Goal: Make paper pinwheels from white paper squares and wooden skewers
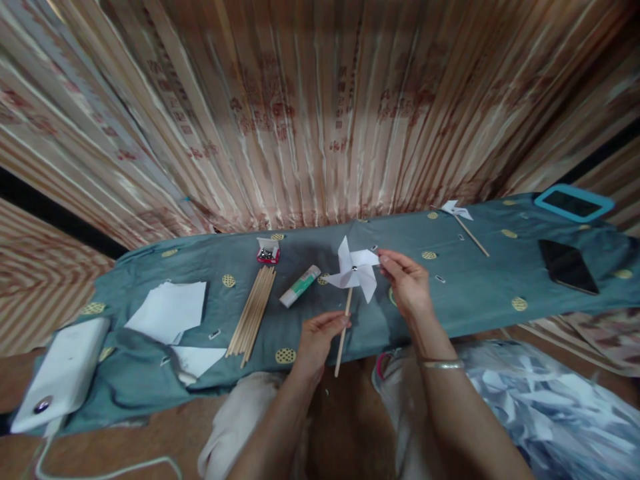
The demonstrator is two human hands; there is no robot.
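A white paper pinwheel with a metal pin at its centre is fixed to the top of a thin wooden stick. My left hand is closed round the stick below the blades, holding it nearly upright over the near edge of the table. The fingers of my right hand pinch the tip of the right-hand blade. Just left of the pinwheel lies a green and white glue tube. A bundle of wooden sticks and a small open red box of pins sit further left.
Sheets of white paper and a white device with a cable lie at the left. Another pinwheel, a blue-framed tablet and a black phone rest at the right. A clear bag of paper pieces is below, right.
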